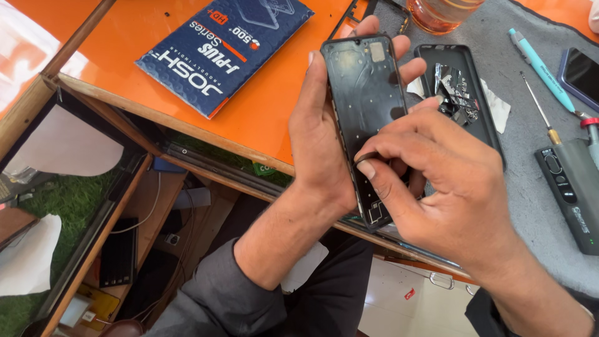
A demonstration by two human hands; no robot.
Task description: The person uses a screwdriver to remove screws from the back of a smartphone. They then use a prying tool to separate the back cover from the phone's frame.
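While the left hand (321, 134) clasps the bare black phone frame (365, 106) upright at frame centre, fingers wrapped round its edges to steady it, the right hand (437, 181) pinches thumb and forefinger shut against its lower face, above the grey work mat (530, 187).

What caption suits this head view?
Left hand holds a black phone frame upright while right hand picks at its lower part above an orange bench.
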